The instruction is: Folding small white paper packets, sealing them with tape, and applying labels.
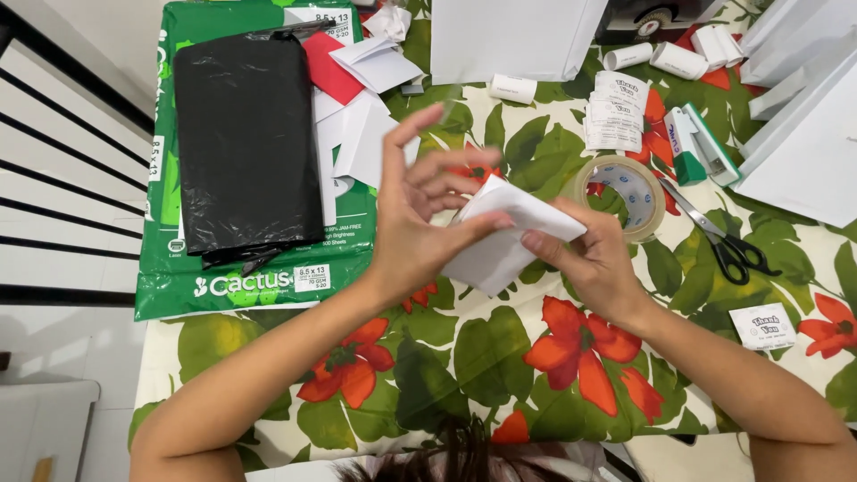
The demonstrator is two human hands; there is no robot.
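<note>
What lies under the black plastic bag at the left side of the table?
The black plastic bag lies on a green ream of paper, whose edges show around it. White and red paper sheets stick out at its right side. The middle of the ream is covered.

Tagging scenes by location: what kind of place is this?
Probably a home craft or packing table, not a factory. The table wears a floral cloth, and both hands, left hand and right hand, fold white paper beside a tape roll, scissors and a paper ream.
</note>
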